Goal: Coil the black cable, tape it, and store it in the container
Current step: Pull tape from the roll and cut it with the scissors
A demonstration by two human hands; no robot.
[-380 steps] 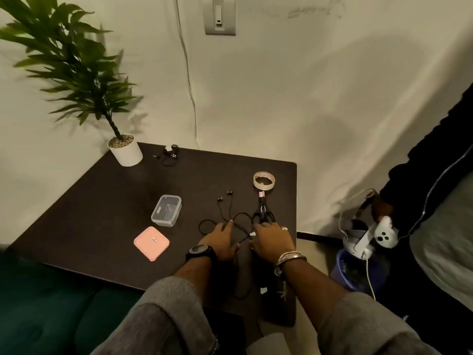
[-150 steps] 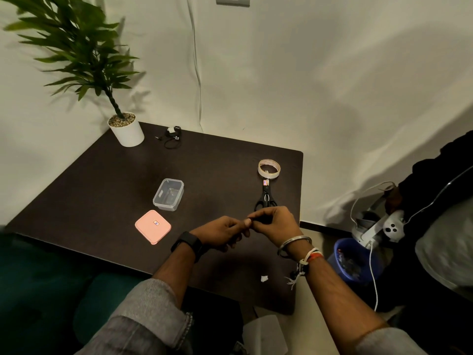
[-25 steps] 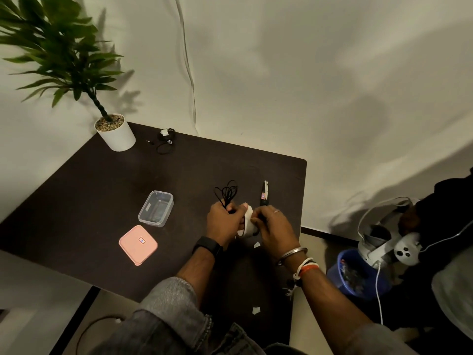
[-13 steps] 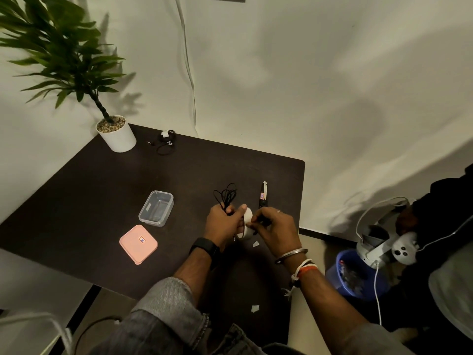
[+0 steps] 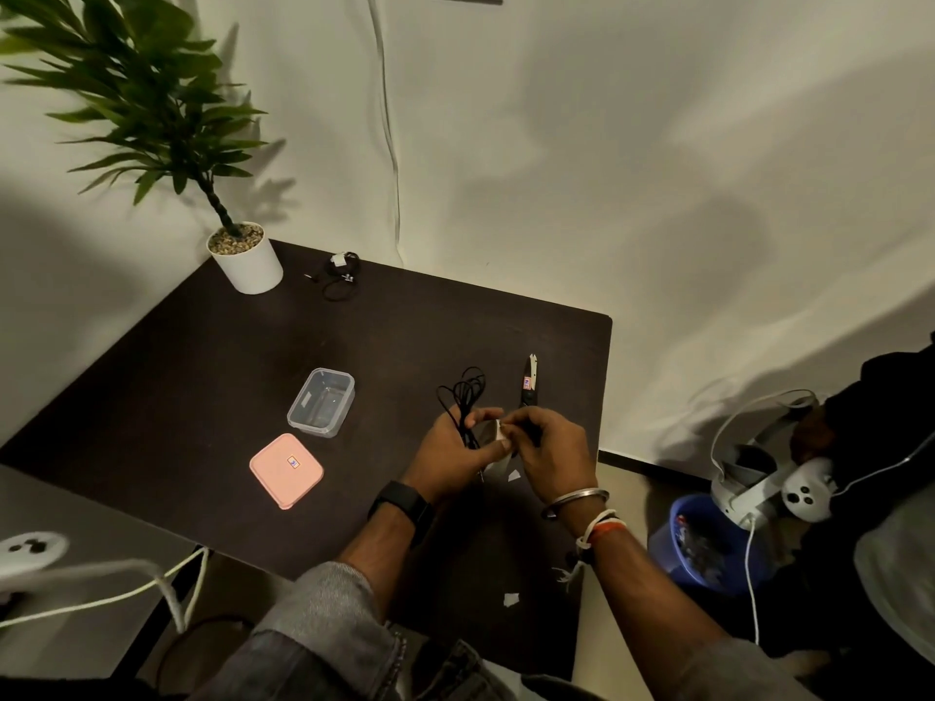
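My left hand (image 5: 458,455) grips the coiled black cable (image 5: 464,397), whose loops stick up above the fingers. The tape roll (image 5: 493,450) sits between both hands, mostly hidden. My right hand (image 5: 549,450) pinches the tape's white end (image 5: 501,430) right beside the cable. The clear container (image 5: 322,402) stands open on the dark table (image 5: 253,376), left of my hands. Its pink lid (image 5: 286,470) lies flat in front of it.
Scissors (image 5: 528,392) lie just beyond my right hand. A potted plant (image 5: 248,263) and another small cable bundle (image 5: 340,275) sit at the far edge. Tape scraps (image 5: 511,598) dot the near table. Another person with a white headset (image 5: 769,490) and a blue bin (image 5: 708,543) are at right.
My right hand has shifted from gripping the roll to pinching the tape's end up near the cable. The cable stays in my left hand.
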